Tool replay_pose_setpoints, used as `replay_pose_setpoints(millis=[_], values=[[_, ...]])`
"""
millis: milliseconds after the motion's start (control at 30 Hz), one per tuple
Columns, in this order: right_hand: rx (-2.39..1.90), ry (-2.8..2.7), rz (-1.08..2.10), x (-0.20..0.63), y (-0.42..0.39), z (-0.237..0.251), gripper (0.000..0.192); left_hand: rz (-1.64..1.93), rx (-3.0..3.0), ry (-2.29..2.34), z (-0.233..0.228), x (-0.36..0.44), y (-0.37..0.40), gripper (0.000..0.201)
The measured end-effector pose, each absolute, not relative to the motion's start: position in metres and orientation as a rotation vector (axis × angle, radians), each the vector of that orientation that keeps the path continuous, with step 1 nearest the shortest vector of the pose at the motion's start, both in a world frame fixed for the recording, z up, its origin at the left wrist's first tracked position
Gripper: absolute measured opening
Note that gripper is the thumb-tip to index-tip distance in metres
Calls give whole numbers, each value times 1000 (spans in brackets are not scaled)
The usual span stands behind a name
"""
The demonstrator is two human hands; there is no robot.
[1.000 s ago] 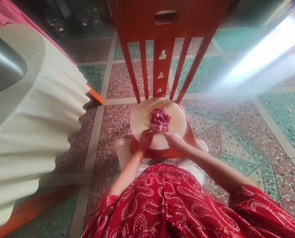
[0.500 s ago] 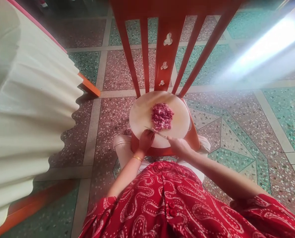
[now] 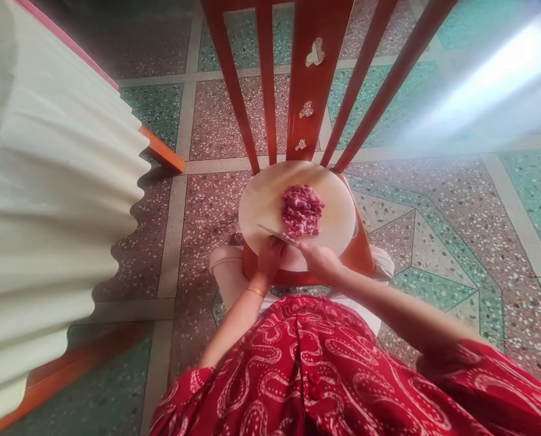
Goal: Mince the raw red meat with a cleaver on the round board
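1. Meat (image 3: 303,210): chopped, pink-red, heaped a bit right of centre on a round board (image 3: 261,197).
2. Far left: pale cloth (image 3: 61,224) with a wavy lower edge, pink cloth (image 3: 82,51) along its far side. Orange wooden leg (image 3: 165,151) pokes out from under it.
3. Left hand (image 3: 271,253): at the board's near edge, fingers bunched close together right below the blade. Cannot tell if anything is pinched in them. Thin gold bracelet (image 3: 255,292) on that wrist.
4. Knife (image 3: 277,233): blade slants across the near side of the meat, tip out to the left past the left hand. Cannot tell if the blade touches the meat.
5. Chair (image 3: 361,257): red-orange wood, board resting on its seat. Slatted back stands beyond the board, cutouts down the middle slat. Person's pale trousers (image 3: 229,266) show on both sides of the seat.
6. Right hand (image 3: 321,261): closed round the knife handle, over the near right part of the board; grip hides the handle.
7. Far right: patterned stone floor (image 3: 524,266), white glare above it.
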State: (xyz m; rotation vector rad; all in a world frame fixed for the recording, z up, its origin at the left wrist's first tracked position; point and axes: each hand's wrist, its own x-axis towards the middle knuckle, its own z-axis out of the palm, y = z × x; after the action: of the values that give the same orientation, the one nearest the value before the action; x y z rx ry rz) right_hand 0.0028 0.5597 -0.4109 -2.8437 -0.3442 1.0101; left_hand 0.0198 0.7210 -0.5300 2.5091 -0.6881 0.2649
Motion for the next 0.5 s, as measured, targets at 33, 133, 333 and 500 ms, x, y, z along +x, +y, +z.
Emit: replay_pose_setpoints(millis=[33, 133, 333, 500], values=[[-2861, -300, 1066, -6, 551, -411, 35, 258, 2508, -676, -531, 20, 721, 16], [-2882, -245, 1140, -15, 540, -412, 34, 256, 2470, -653, -534, 19, 721, 17], [-2835, -402, 872, 35, 592, -420, 33, 288, 2478, -672, -531, 21, 721, 22], [-2838, -389, 861, 26, 570, -419, 37, 260, 2469, -677, -530, 22, 721, 22]])
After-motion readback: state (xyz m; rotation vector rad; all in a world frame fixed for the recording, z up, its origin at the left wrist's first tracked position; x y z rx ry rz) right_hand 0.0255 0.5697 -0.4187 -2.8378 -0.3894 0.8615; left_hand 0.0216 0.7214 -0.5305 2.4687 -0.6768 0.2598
